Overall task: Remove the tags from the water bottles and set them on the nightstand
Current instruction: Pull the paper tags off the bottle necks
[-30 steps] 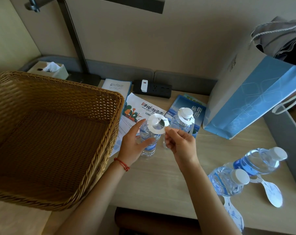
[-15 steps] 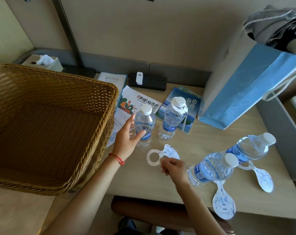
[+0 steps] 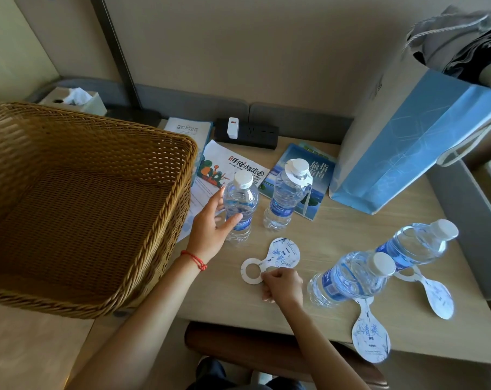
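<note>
My left hand is around a tagless upright water bottle, thumb on its front and fingers straight beside it. My right hand pinches the narrow part of a removed white tag that lies flat on the nightstand. A second upright bottle has a tag ring round its neck. Two more bottles lie on their sides at the right, one near and one far, each with a tag, near tag and far tag, on its neck.
A large wicker basket fills the left side. A blue paper bag stands at the back right. Brochures, a black power strip, a tissue box and a lamp pole sit along the back.
The tag came off the left bottle's neck, and my right hand carried it down onto the nightstand. My left hand stayed at that bottle.
</note>
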`<state>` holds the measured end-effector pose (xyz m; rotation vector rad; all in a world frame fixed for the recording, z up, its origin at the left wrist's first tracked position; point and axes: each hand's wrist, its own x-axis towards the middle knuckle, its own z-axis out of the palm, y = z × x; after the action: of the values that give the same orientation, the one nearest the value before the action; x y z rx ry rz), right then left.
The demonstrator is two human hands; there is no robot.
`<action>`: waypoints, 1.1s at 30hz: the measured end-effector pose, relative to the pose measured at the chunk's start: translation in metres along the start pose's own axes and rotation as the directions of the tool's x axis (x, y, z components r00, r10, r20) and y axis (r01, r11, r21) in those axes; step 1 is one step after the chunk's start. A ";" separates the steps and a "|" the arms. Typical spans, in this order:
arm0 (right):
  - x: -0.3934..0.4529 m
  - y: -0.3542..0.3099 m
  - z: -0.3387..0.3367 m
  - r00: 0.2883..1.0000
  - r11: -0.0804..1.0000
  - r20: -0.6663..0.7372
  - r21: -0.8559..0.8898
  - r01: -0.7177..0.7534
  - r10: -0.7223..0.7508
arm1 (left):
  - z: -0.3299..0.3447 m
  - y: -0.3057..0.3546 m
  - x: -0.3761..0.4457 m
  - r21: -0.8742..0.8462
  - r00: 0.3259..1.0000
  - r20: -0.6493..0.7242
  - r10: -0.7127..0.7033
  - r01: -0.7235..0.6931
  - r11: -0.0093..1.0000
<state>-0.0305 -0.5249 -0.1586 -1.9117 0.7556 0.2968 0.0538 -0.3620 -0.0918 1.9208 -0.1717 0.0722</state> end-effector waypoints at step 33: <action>-0.055 -0.142 -0.131 0.781 0.805 -0.248 0.011 0.594 -0.573 | 0.039 0.079 -0.020 0.086 0.970 0.060 0.236 -0.240 0.967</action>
<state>-0.0007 -0.5791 0.0327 -2.0096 0.2761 -0.3547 0.0210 -0.4236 -0.0343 1.9875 -0.4391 0.1970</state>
